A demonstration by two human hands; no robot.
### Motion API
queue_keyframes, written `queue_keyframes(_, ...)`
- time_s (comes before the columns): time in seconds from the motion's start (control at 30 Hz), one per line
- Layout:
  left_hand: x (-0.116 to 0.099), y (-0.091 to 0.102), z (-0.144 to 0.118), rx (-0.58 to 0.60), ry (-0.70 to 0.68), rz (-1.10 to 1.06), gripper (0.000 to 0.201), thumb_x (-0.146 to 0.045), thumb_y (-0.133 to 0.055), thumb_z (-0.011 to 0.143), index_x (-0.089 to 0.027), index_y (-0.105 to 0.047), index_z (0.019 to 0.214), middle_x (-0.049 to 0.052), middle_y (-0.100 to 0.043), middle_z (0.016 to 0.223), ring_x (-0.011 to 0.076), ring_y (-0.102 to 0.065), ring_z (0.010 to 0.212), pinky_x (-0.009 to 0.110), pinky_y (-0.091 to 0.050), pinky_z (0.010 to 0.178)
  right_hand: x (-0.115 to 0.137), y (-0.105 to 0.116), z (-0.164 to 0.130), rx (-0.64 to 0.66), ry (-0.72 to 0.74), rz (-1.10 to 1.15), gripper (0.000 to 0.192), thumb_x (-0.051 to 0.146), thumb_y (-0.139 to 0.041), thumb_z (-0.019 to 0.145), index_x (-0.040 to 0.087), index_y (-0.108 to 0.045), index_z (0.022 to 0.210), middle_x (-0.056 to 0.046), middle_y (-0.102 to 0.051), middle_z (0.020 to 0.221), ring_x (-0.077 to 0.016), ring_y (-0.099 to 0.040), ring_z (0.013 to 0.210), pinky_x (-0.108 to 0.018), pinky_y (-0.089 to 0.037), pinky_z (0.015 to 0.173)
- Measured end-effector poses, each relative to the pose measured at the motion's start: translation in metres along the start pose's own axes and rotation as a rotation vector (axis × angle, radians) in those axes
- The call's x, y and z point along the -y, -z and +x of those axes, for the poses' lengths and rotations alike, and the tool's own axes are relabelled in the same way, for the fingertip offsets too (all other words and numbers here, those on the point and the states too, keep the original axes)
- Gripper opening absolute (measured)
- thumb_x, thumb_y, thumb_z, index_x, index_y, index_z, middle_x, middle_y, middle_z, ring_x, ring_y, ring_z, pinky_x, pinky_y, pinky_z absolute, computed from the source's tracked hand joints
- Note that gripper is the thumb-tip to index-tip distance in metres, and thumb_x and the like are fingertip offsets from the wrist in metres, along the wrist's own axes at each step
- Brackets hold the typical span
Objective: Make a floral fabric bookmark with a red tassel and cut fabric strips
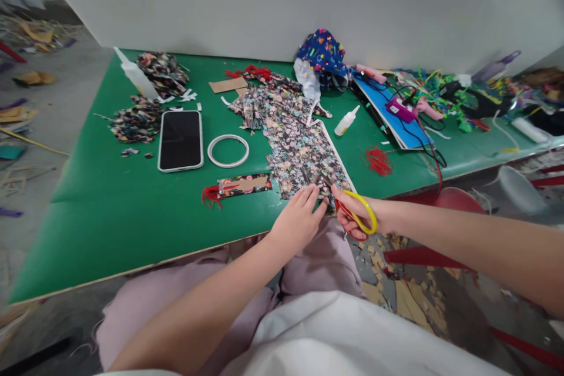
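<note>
A dark floral fabric (304,150) with a white border along its right side is spread near the table's front edge. My left hand (302,214) lies on its lower edge with the fingers stretched out. Closed around scissors (366,214) with yellow and red handles is my right hand (350,211), at the fabric's lower right corner. The blades point toward the fabric, and I cannot tell how far apart they are. Just left of the cloth lies a floral and brown bookmark-like strip (244,185) with a red tassel.
On the green table (132,211) are a phone (180,141), a tape roll (228,151), glue bottles (347,121), fabric bundles (136,119) and red threads (378,161). A blue folder (392,111) with cables lies right. Behind stands a pale wall (247,6); a red stool (458,200) is at right.
</note>
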State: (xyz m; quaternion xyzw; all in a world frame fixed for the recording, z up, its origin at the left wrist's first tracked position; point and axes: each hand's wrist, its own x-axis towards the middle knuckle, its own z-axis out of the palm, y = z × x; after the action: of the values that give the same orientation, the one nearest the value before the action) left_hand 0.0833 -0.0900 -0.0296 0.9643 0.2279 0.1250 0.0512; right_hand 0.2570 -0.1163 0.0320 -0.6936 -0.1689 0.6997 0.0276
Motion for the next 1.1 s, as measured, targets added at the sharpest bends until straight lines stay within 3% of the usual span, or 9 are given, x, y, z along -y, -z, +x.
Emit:
queue_keyframes(0.23,0.0,0.001,0.0,-0.005,0.001,-0.005,0.043,-0.028,-0.043,0.089,-0.012,-0.043,0.129,0.018,-0.039,0.14,0.0287,-0.034,0.132,0.041,-0.03,0.107,0.002,-0.013,-0.001,-0.033,0.01,0.068,0.074,0.083,-0.004,0.069,0.019,-0.033,0.046,0.002,-0.037,0.03,-0.0111,-0.046,0.027,-0.02,-0.032,0.029)
queue_keyframes(0.43,-0.001,0.002,0.0,0.006,0.006,-0.005,0.044,-0.028,-0.043,0.089,-0.013,-0.042,0.13,0.018,-0.039,0.14,0.0281,-0.033,0.133,0.041,-0.03,0.107,-0.002,-0.01,0.007,-0.049,0.006,0.048,0.073,0.084,-0.011,0.069,0.019,-0.033,0.045,0.0,-0.039,0.029,-0.014,-0.05,0.03,-0.021,-0.033,0.029)
queue_keyframes(0.6,-0.001,0.002,0.0,0.012,0.006,0.004,0.044,-0.029,-0.043,0.089,-0.013,-0.043,0.13,0.018,-0.038,0.141,0.028,-0.033,0.133,0.041,-0.029,0.108,-0.002,-0.004,0.003,0.053,-0.071,0.083,0.074,0.087,-0.009,0.065,0.019,-0.035,0.048,0.001,-0.039,0.032,-0.0123,-0.047,0.03,-0.022,-0.034,0.033)
queue_keyframes(0.87,0.0,0.0,0.001,0.029,0.007,0.011,0.045,-0.03,-0.042,0.09,-0.015,-0.042,0.132,0.018,-0.038,0.142,0.0289,-0.032,0.133,0.041,-0.029,0.108,-0.007,-0.002,-0.012,0.065,-0.079,0.087,0.079,0.085,-0.004,0.066,0.017,-0.04,0.049,0.002,-0.041,0.038,-0.0071,-0.041,0.031,-0.021,-0.036,0.038)
queue_keyframes(1.1,0.0,0.001,0.001,0.027,0.003,0.005,0.047,-0.03,-0.044,0.088,-0.014,-0.041,0.133,0.017,-0.038,0.142,0.0286,-0.031,0.134,0.041,-0.03,0.108,0.003,0.015,-0.02,0.049,-0.005,-0.098,0.065,0.076,-0.04,0.072,0.013,-0.056,0.067,0.005,-0.046,0.043,-0.0081,-0.049,0.038,-0.021,-0.042,0.043)
